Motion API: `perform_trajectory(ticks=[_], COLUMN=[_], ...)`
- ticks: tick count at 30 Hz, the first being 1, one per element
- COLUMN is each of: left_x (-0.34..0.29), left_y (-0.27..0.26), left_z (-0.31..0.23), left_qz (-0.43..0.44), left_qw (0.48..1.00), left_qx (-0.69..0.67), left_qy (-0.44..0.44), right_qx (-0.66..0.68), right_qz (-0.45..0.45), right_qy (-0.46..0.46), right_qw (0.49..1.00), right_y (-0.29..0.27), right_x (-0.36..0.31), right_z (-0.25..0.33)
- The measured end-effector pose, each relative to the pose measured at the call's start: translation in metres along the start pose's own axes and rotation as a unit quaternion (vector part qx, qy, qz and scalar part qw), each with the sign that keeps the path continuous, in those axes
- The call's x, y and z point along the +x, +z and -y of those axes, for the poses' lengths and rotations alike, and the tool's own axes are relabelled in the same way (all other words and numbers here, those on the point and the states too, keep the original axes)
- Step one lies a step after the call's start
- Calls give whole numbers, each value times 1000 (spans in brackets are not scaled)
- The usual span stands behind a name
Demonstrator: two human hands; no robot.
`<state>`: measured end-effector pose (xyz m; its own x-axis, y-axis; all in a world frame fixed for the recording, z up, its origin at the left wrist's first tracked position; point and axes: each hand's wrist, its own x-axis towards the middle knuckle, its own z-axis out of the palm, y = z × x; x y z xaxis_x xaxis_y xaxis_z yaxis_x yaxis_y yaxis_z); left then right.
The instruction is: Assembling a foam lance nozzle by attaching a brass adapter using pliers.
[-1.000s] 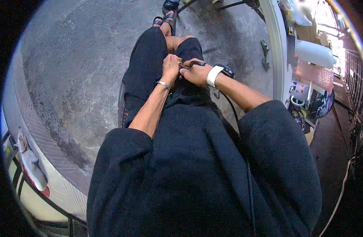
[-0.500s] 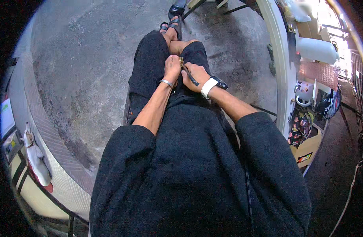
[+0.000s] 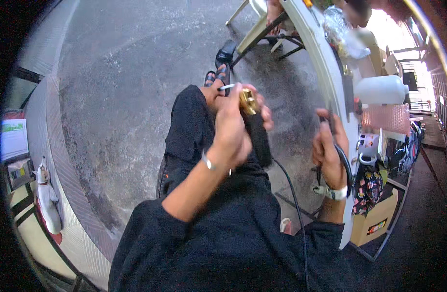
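My left hand [image 3: 232,126], raised above my lap, is closed around a gold-and-black object [image 3: 257,137]. Its gold metal end shows between thumb and fingers; a broad black part hangs below. I cannot tell its exact kind. A thin white stick [image 3: 227,87] juts out beside the same fingers. Off to the right, near the table edge, my right hand [image 3: 330,153] is curled around a dark slim tool [image 3: 323,118], blurred and mostly hidden by the fingers. A black cord [image 3: 295,204] runs down between my arms; whether it joins the gold-and-black object is unclear.
A white-edged table [image 3: 321,63] stands on my right with a white plastic bottle [image 3: 381,90], a mug [image 3: 367,146] and a cardboard box [image 3: 374,224]. Part of another person [image 3: 274,14] shows beyond. A white animal [image 3: 48,199] lies at left.
My hands were together over my lap and are now apart. The left has lifted the gold-and-black object; the right has swung toward the table with a dark tool.
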<state>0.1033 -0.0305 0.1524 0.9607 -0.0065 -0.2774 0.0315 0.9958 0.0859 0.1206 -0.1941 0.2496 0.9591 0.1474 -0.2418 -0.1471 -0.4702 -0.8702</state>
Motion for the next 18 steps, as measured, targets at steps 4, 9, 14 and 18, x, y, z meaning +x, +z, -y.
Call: perform_trajectory(ticks=[4, 9, 14, 18], left_x=[-71, -117, -116, -101], left_y=[62, 65, 63, 57], left_z=[18, 51, 61, 71], left_qz=[33, 38, -63, -103], left_qw=[985, 961, 954, 949], left_qx=[-107, -162, -76, -97], left_qy=[-131, -221, -283, -282], right_qx=[35, 84, 117, 126], right_qz=[-49, -73, -46, -35], right_qy=[-8, 55, 75, 81], right_qw=[998, 992, 989, 988], right_y=[-24, -39, -39, -35], right_x=[-21, -34, -38, -38], right_z=[-2, -35, -50, -59])
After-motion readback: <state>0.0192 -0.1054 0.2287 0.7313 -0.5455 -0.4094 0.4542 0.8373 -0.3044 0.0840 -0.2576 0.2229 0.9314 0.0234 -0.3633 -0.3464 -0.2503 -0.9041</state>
